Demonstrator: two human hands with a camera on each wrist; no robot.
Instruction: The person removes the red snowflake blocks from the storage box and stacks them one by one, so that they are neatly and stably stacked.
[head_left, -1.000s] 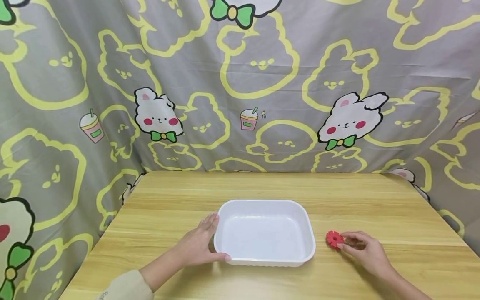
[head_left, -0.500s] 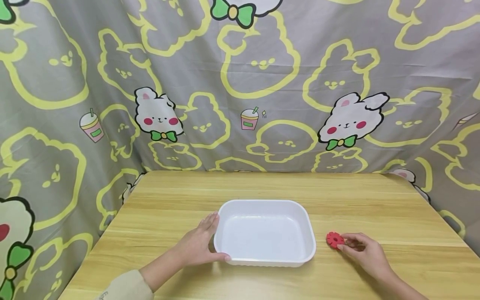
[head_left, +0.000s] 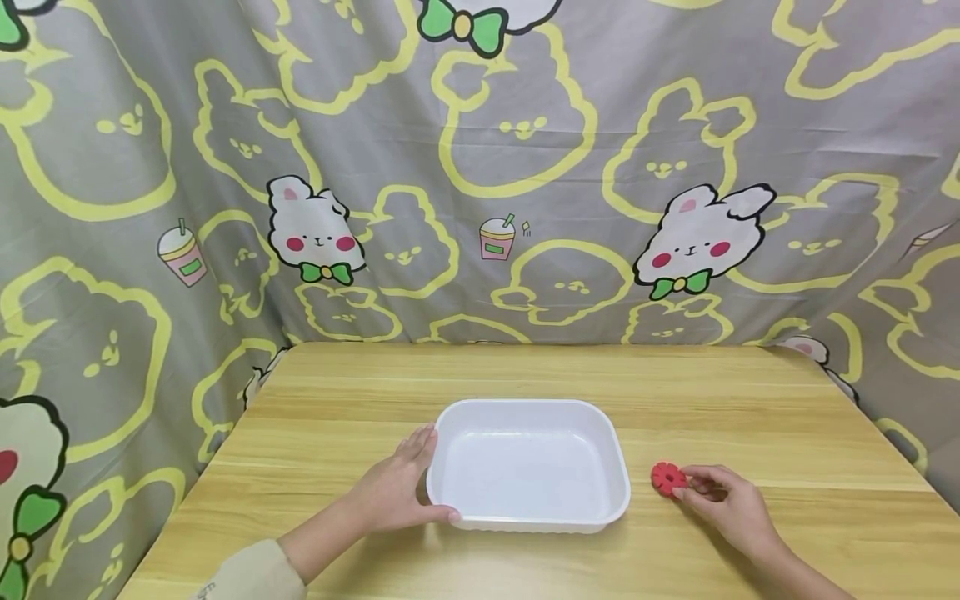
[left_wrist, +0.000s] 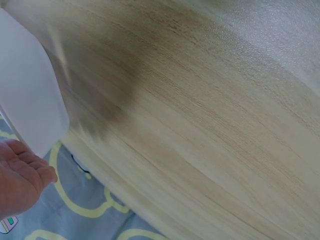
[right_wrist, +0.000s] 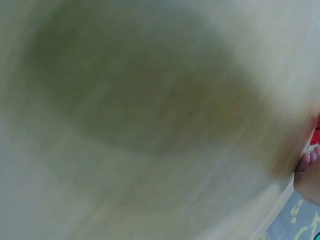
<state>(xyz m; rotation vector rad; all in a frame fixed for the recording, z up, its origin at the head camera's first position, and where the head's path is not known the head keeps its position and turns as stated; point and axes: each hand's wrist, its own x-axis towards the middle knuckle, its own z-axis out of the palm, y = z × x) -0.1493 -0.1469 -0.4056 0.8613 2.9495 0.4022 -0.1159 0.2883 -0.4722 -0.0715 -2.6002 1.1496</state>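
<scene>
A white rectangular plastic basin stands on the wooden table in the head view. My left hand rests against its left side, fingers along the outer wall and thumb at the near-left corner of the rim. The left wrist view shows part of that hand at the basin's wall. To the right of the basin, my right hand pinches a red notched disc with a hole in its centre, between thumb and fingers. Only a sliver of the red disc shows in the right wrist view, beside the fingers.
The wood-grain table runs back to a grey curtain printed with yellow outlines and white rabbits. The curtain also hangs along the left and right sides. Inside the basin, only its bare floor shows.
</scene>
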